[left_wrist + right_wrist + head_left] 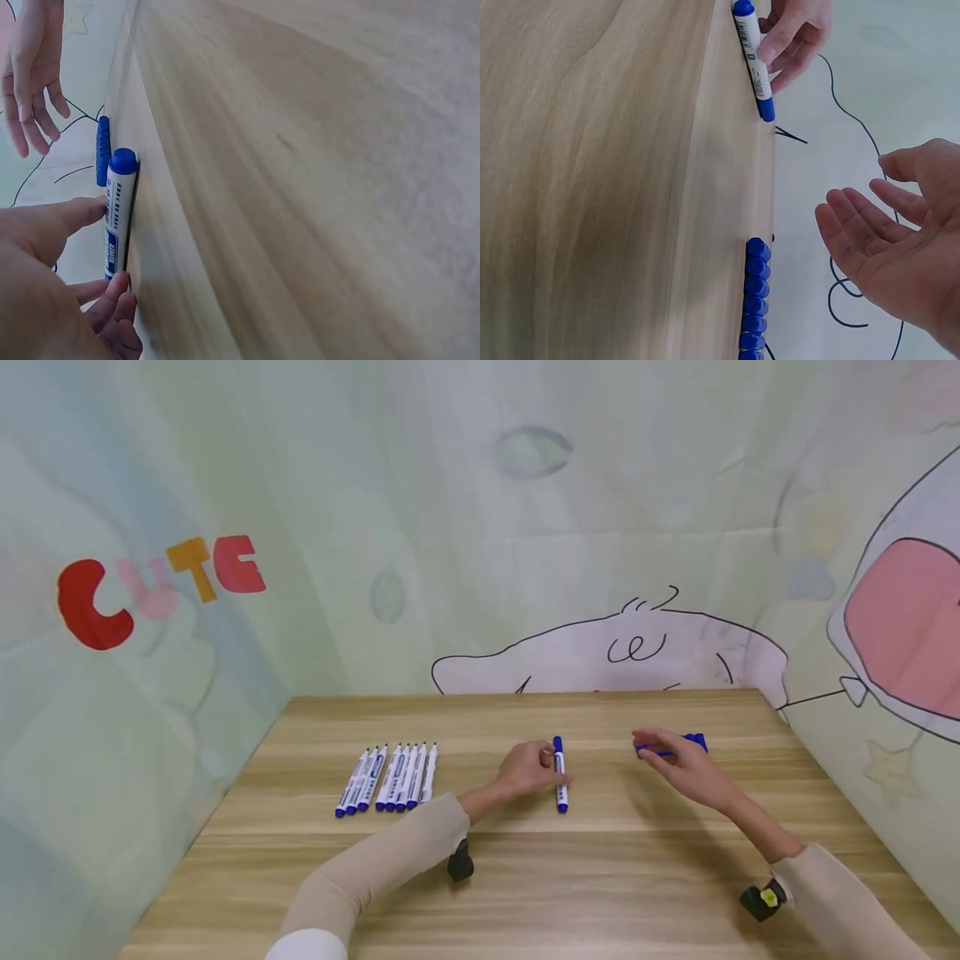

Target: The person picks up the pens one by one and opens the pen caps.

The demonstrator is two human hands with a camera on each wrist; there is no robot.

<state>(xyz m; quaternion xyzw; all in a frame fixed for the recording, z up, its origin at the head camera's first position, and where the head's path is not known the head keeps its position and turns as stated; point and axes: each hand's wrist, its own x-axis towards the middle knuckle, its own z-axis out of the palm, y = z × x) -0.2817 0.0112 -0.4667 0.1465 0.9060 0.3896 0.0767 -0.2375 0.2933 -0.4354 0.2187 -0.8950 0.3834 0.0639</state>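
A capped whiteboard marker (561, 777), white with a blue cap and a blue end, lies on the table in front of me. My left hand (527, 768) pinches it, thumb on one side and fingers on the other, as the left wrist view (120, 217) also shows. Above and in front of a row of blue caps (756, 287), my right hand (693, 768) hovers with fingers spread and nothing in them. That hand partly covers the caps in the head view.
Several uncapped white markers (405, 777) lie side by side on the left of the wooden table (570, 885), tips pointing away from me. A printed fabric backdrop (465, 527) rises behind the table's far edge and along both sides.
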